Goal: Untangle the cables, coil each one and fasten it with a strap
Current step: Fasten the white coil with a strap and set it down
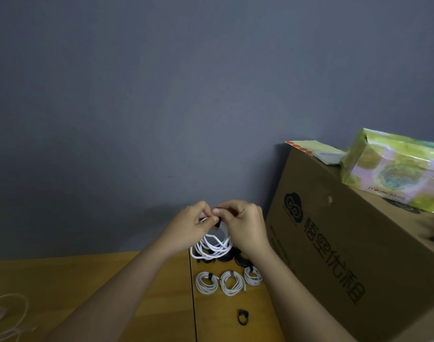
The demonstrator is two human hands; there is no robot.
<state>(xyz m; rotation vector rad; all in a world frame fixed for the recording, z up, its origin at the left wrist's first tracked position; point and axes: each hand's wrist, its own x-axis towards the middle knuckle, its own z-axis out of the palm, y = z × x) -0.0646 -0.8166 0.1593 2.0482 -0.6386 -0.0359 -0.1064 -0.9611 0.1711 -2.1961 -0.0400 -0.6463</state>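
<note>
A white cable coil hangs in the air above the wooden table. My left hand pinches its top. My right hand pinches a black strap at the same spot. Below them three white coils lie in a row, each bound with a dark strap: the left bound coil, the middle bound coil and the right bound coil. A loose black strap lies nearer to me. Dark cables sit behind the row, partly hidden by the hanging coil.
A large cardboard box stands at the right, close to my right hand, with a green patterned tissue pack and a flat packet on top. Loose white cable lies at the far left edge. A grey wall rises behind the table.
</note>
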